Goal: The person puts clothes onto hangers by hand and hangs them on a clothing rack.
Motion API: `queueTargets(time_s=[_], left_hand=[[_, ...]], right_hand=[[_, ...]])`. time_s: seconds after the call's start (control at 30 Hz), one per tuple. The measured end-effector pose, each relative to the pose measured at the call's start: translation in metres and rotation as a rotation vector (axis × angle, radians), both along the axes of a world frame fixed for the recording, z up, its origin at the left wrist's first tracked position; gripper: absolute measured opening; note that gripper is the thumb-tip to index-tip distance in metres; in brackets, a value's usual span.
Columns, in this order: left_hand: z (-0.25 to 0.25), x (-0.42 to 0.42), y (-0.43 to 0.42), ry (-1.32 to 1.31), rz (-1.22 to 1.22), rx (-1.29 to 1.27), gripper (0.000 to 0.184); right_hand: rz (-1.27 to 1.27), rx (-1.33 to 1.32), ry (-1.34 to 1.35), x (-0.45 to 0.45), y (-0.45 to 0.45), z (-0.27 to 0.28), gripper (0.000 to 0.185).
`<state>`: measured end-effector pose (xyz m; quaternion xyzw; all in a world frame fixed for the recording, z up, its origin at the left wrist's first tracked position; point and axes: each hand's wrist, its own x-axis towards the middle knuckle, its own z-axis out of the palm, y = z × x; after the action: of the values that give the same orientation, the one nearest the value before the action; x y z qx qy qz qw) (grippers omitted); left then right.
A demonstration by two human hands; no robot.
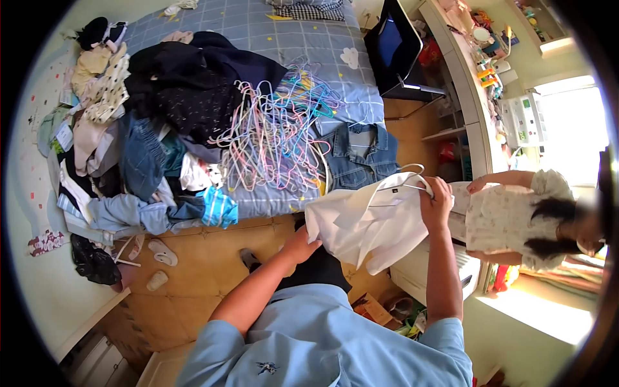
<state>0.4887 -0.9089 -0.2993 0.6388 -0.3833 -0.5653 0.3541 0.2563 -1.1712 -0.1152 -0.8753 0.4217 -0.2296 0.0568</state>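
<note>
head cam: the person's right hand (438,201) is curled around the shoulder of a white shirt (361,222) and its white hanger (412,169), left hand (300,246) has fingers closed on the shirt's other edge. so the shirt's basically between both hands. denim jacket (345,173) sits just past them on the bed (309,45), hanger pile (274,145) beyond the left.

Floor (200,277), bed (245,32) and desk (460,75) in a sunlit room.
A checked cloth (313,11) lay on the bed at twelve o'clock. A black chair (394,58) stood at one, near the cluttered desk at two. A window (570,122) glowed between two and three; a person (496,219) was at three. A box (373,311) sat at five, pale slippers (164,252) at eight.
</note>
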Motion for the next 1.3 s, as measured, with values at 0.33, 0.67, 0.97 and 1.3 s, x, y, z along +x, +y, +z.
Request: queueTargets(time_s=[0.33,0.67,0.97,1.3], left_hand=[[-0.156,-0.009,-0.118,-0.132,0.277,0.033,0.061],[-0.199,0.114,-0.165,-0.376,0.817,0.242,0.049],[-0.239,0.166,-0.163,-0.98,1.063,0.487,0.053],[-0.238,0.195,-0.14,-0.831,0.974,0.482,0.026]], right_hand=[[0.14,0.244,0.196,0.02,-0.224,-0.237,0.015],[0.075,0.435,0.242,0.093,-0.244,-0.375,0.056],[0.291,0.803,-0.043,0.136,-0.117,-0.349,0.032],[0.348,1.001,-0.135,0.17,-0.066,-0.324,0.023]])
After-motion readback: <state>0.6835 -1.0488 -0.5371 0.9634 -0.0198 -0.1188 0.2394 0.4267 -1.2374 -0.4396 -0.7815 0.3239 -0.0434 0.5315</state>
